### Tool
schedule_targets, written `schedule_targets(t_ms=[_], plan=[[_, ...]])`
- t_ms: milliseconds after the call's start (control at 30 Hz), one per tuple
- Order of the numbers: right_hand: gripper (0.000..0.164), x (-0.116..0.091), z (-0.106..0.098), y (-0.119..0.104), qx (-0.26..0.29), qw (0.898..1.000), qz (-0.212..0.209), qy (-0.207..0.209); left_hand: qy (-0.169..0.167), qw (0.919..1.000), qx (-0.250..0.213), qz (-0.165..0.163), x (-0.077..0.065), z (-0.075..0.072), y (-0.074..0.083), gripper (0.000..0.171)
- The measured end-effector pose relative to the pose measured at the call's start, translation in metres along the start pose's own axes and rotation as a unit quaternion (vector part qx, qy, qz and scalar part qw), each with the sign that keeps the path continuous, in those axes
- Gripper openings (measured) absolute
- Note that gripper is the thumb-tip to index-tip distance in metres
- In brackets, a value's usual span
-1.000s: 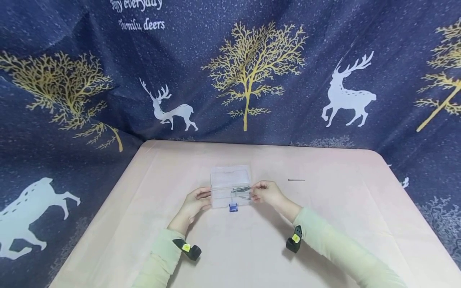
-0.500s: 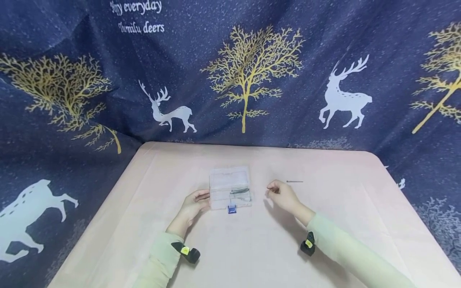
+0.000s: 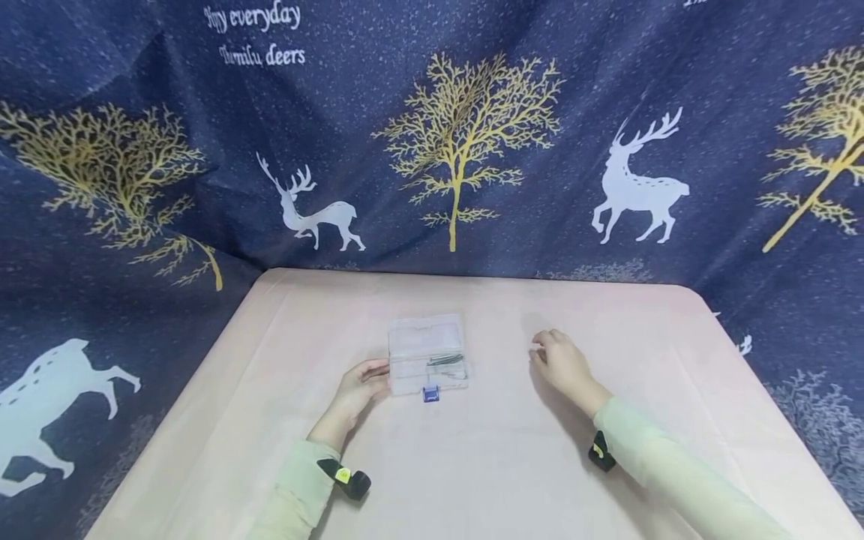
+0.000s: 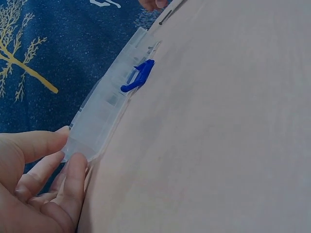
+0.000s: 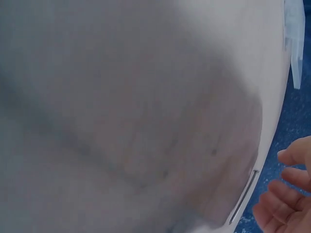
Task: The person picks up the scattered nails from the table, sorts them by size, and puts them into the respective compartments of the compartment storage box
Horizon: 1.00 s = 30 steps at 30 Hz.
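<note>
A clear plastic storage box lies on the table with its lid raised at the back. The blue latch is at its front. Several thin dark nails lie in the right-hand compartments. My left hand holds the box's left end between thumb and fingers, as the left wrist view shows. To the right of the box, my right hand hovers over the table, fingers loosely bent and holding nothing. One loose nail lies close by its fingertips in the right wrist view; in the head view the hand hides it.
A pale pink cloth covers the table. Behind it and along both sides hangs a dark blue curtain printed with deer and trees. Each wrist carries a small black camera.
My right hand has left the box's right end and moved right to the loose nail, its fingers loosening. My left hand stays at the box's left end.
</note>
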State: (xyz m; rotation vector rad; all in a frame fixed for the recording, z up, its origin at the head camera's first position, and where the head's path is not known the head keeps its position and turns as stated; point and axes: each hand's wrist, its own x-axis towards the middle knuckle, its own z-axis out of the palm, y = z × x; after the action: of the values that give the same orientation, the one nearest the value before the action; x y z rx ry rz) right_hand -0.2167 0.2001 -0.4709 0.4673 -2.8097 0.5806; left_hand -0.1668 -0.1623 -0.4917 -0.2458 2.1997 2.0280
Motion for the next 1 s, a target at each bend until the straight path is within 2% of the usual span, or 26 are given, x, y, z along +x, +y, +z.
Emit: schedule_targets(t_ms=[167,400,633,800,1000], plan=[[0.027,0.002,-0.001,0.009,-0.046,0.999,0.008,-0.008,-0.002,1.0,-0.003,0.002,0.002,0.001,0.0,0.048],[0.032,0.001,-0.004,0.016,-0.079,0.994,0.037,-0.059,0.002,0.9999,0.005,-0.01,0.001,0.0,0.0,0.048],[0.013,0.002,-0.003,0.021,-0.076,0.997,0.02,-0.025,-0.005,0.9999,-0.008,-0.005,0.0,0.0,0.003,0.048],[0.008,0.004,-0.004,0.021,-0.073,0.997,0.019,-0.011,-0.006,0.9999,-0.014,-0.007,-0.002,0.0,0.005,0.048],[0.01,0.003,-0.005,0.017,-0.101,0.992,0.033,-0.072,-0.002,0.9999,-0.006,-0.009,-0.001,0.0,0.003,0.047]])
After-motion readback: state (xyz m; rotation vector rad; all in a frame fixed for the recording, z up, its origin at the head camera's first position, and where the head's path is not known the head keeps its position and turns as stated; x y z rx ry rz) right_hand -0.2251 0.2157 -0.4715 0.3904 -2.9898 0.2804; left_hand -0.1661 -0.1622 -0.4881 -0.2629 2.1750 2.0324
